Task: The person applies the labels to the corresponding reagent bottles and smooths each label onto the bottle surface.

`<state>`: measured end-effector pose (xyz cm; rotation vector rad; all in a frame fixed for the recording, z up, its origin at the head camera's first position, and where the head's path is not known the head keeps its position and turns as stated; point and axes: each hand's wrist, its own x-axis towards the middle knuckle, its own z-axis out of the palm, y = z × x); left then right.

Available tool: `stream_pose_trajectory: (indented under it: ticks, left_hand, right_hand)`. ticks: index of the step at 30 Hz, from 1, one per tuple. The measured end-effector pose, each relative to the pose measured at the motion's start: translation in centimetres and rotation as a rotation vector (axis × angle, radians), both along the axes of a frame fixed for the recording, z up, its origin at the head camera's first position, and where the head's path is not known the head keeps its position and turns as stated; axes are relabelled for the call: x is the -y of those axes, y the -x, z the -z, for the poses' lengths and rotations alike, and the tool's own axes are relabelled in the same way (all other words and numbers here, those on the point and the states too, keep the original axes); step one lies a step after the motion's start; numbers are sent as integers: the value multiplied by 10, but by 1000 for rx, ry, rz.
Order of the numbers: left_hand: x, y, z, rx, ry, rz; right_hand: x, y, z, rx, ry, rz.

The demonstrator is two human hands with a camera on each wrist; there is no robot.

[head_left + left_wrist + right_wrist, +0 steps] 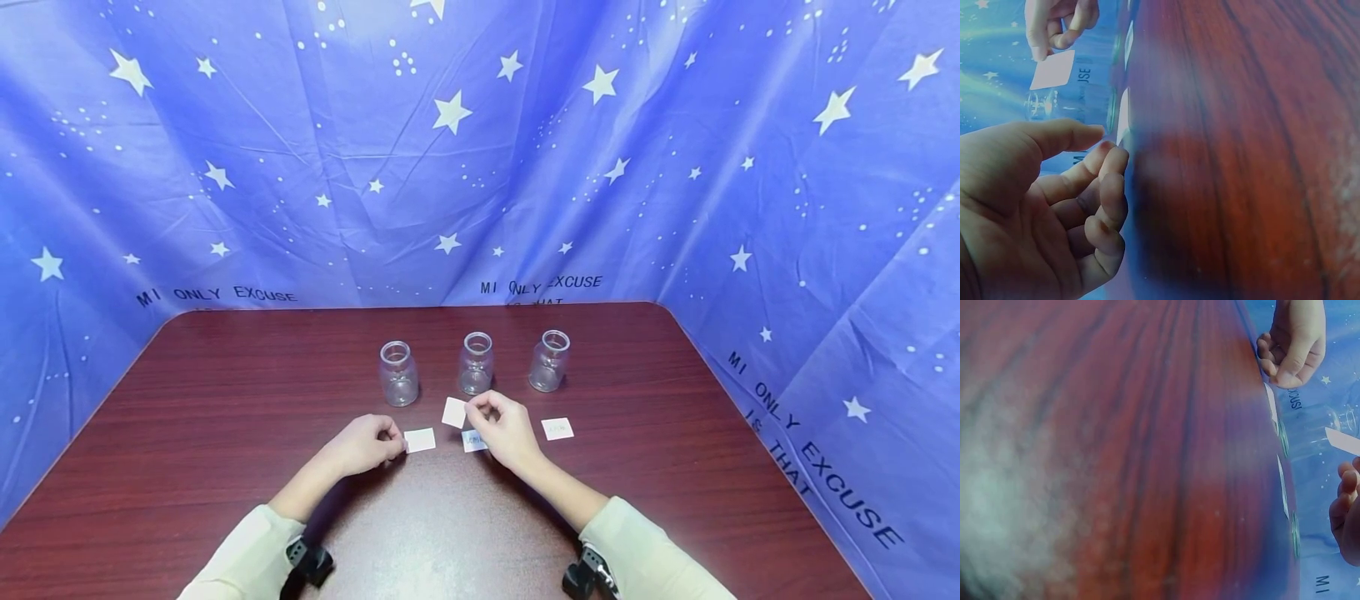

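My right hand (506, 429) pinches a small white paper card (453, 412) between thumb and fingers, raised in front of the middle glass jar (476, 364). In the left wrist view that card (1054, 70) appears as a pale, blank square. Below the right hand lies a card with blue writing (473, 441), partly covered by the fingers. My left hand (365, 442) is low over the table, its fingers loosely curved, fingertips right at the edge of a white card (421, 440). A small gap shows between its thumb and forefinger in the left wrist view.
One glass jar (399, 375) stands on the left and another (550, 362) on the right, all open-topped. A card with faint writing (557, 429) lies before the right jar. A blue star-patterned cloth (420, 167) hangs behind the dark red wooden table (247, 375).
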<state>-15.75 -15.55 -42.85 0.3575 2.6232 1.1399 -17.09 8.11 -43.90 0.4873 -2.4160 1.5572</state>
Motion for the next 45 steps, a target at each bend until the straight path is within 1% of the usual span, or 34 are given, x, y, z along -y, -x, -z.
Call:
stream_pose_trajectory:
  ticks: [7,10,13,15,24,27,32,36,40,44,45]
  left_hand:
    - [-2,2,-2,-42,-62,-20]
    - [-3,4,-2,-45,-99,-34]
    - [-5,6,-2,-32,-135,-36]
    - [-7,7,-2,-35,-151,-33]
    - [-16,8,-4,-93,-147,-55]
    - [-19,8,-4,-93,-175,-56]
    - [-21,8,-3,-69,-248,-31]
    - [-24,7,-2,-57,-290,-14]
    - [-25,7,0,-58,-325,6]
    - [-25,8,0,-56,-336,1]
    - [-26,5,-4,-54,-335,-4]
  right_hand:
    - [2,0,0,-15,-28,-4]
    - [3,0,0,-23,-37,2]
    - [5,0,0,-32,-58,9]
    - [5,0,0,-41,-75,15]
    - [8,-2,-2,-117,-185,46]
    - [9,-3,-3,-118,-212,60]
    - [10,-4,-2,-126,-263,80]
    - [12,-6,-3,-174,-293,67]
    - [12,-6,-3,-249,-320,19]
    - [12,-6,-1,-329,-332,-26]
    - [12,-6,-1,-345,-334,-34]
